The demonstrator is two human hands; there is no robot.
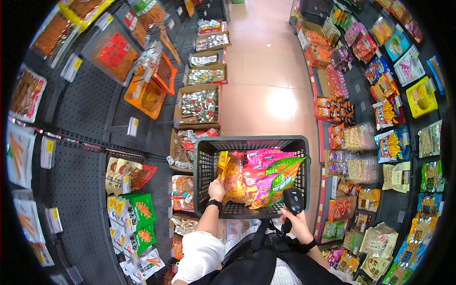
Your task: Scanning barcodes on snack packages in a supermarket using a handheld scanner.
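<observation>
My left hand [216,188] reaches over the left side of a black plastic shopping basket [249,140] and grips a narrow yellow-and-brown snack packet [222,164] by its lower end. Beside that packet lies a clear-and-orange snack bag [235,180]. Pink snack bags [262,156], a purple bag [266,190] and a green-and-orange bag [286,176] fill the right part of the basket. At the basket's near right corner, my right hand [298,222] holds a black handheld barcode scanner [293,201], its head over the rim.
Cartons of small wrapped snacks [200,105] line the floor level on the left, below a dark pegboard rack [82,149] with hanging packets. On the right, a shelf rack holds boxed snacks [331,108] and hanging bags [390,146]. A tiled aisle floor [256,71] runs ahead between them.
</observation>
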